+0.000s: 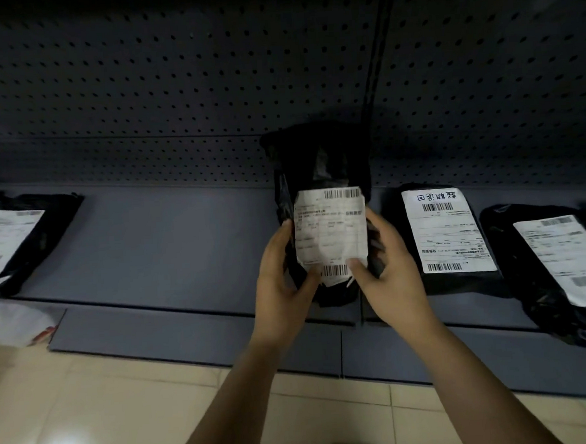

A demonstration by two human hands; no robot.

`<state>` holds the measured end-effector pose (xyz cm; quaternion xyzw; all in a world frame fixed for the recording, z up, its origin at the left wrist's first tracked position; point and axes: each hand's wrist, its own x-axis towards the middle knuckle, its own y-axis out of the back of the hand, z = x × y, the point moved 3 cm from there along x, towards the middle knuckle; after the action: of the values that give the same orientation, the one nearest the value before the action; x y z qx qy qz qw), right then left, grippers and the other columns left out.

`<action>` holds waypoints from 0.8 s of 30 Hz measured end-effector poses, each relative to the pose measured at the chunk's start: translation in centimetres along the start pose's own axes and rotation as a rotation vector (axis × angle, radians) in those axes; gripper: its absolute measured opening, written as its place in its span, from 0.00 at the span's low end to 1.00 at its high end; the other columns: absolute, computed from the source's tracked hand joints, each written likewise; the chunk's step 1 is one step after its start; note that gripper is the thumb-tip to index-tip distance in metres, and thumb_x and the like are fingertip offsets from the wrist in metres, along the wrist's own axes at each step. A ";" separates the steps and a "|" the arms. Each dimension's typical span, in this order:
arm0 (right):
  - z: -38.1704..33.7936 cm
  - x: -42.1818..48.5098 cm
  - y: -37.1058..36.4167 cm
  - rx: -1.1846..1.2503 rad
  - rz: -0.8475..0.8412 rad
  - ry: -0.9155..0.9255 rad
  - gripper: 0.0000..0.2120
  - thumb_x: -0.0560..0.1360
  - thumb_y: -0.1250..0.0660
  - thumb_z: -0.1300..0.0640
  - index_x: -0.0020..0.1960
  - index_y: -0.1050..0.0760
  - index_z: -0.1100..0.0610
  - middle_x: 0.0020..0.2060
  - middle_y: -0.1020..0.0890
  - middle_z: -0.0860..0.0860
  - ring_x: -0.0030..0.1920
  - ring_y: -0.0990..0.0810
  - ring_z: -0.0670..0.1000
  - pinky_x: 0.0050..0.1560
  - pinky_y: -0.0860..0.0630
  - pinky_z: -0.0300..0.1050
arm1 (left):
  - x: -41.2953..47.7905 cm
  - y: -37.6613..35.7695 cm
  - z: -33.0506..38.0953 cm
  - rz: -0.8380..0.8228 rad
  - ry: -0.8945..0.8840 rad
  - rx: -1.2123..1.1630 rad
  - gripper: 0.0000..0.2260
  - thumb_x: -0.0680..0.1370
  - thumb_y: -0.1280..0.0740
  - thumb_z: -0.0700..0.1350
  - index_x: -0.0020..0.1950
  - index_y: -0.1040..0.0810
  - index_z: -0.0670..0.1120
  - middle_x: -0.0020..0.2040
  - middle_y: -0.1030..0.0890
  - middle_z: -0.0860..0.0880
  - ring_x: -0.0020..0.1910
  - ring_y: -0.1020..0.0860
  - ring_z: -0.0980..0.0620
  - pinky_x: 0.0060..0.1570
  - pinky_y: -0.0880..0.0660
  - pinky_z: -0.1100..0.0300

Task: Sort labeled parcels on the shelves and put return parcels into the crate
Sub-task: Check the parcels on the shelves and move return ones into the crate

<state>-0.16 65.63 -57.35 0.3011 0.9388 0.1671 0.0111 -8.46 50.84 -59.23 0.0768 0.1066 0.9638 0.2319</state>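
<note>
Left hand (pixel 281 270) and right hand (pixel 387 267) pinch a black parcel (pixel 319 165) between them, label showing. Sorting appears unfinished: near parcel (pixel 448 233) and far parcel (pixel 561 260) lie right of the grip, third parcel (pixel 18 245) left; crate unseen.

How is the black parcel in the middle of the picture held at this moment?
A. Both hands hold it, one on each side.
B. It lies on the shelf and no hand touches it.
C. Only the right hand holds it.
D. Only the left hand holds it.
A: the left hand and the right hand grip the two sides of the black parcel, with both thumbs on its white label.
</note>
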 end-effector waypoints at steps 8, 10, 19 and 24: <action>-1.7 -0.7 0.7 0.052 0.023 0.061 0.38 0.75 0.32 0.68 0.72 0.41 0.36 0.70 0.31 0.45 0.70 0.30 0.45 0.69 0.29 0.52 | 0.0 0.4 1.9 0.034 -0.042 0.010 0.32 0.75 0.30 0.37 0.77 0.38 0.49 0.73 0.33 0.53 0.73 0.34 0.53 0.68 0.31 0.46; -1.6 -0.7 0.6 0.047 0.023 0.044 0.38 0.75 0.32 0.68 0.72 0.42 0.35 0.70 0.31 0.45 0.70 0.31 0.44 0.69 0.29 0.52 | 0.0 0.4 1.8 0.032 -0.041 0.017 0.32 0.75 0.30 0.39 0.77 0.39 0.51 0.73 0.32 0.53 0.73 0.34 0.52 0.68 0.31 0.46; 1.7 0.7 -2.6 -0.117 -0.146 -0.214 0.34 0.75 0.35 0.68 0.76 0.39 0.48 0.64 0.28 0.46 0.61 0.30 0.41 0.48 0.35 0.18 | 0.3 0.2 -3.5 -0.090 0.120 0.258 0.32 0.74 0.31 0.47 0.76 0.39 0.51 0.71 0.31 0.53 0.71 0.34 0.52 0.69 0.32 0.49; 3.0 0.7 -4.2 -0.123 -0.170 -0.240 0.32 0.76 0.35 0.68 0.75 0.39 0.51 0.59 0.29 0.43 0.59 0.31 0.40 0.47 0.37 0.17 | 1.6 0.4 -5.0 -0.179 0.160 0.396 0.31 0.75 0.33 0.44 0.77 0.39 0.48 0.73 0.33 0.49 0.73 0.37 0.48 0.71 0.36 0.49</action>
<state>-2.76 63.77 -61.42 0.2370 0.9408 0.1856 0.1557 -11.00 50.36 -63.76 0.0344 0.3178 0.9028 0.2876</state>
